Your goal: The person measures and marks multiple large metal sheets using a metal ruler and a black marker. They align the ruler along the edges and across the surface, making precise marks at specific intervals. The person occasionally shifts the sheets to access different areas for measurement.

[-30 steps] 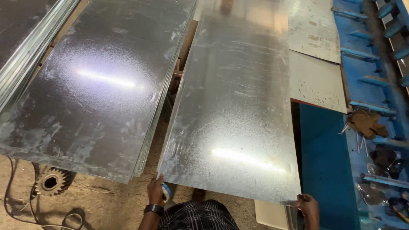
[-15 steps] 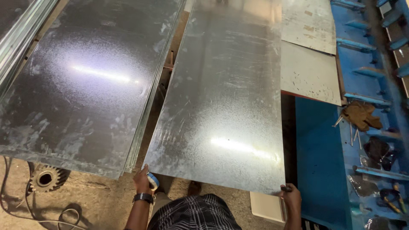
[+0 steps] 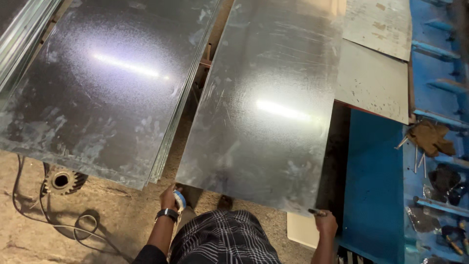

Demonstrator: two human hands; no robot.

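A large shiny galvanized metal sheet stretches away from me through the middle of the view. My left hand grips its near left corner, and a blue-and-white tape roll sits in the same hand. A dark watch circles that wrist. My right hand is closed on the sheet's near right corner, with a small dark object between its fingers. My checked shirt fills the bottom centre.
A stack of similar metal sheets lies to the left. A steel gear and a black cable rest on the dirt floor. A blue machine frame with gloves and tools stands at right, worn flat plates behind it.
The near edge of the held sheet has moved right and down in view, closer to me. Both hands keep hold of its corners.
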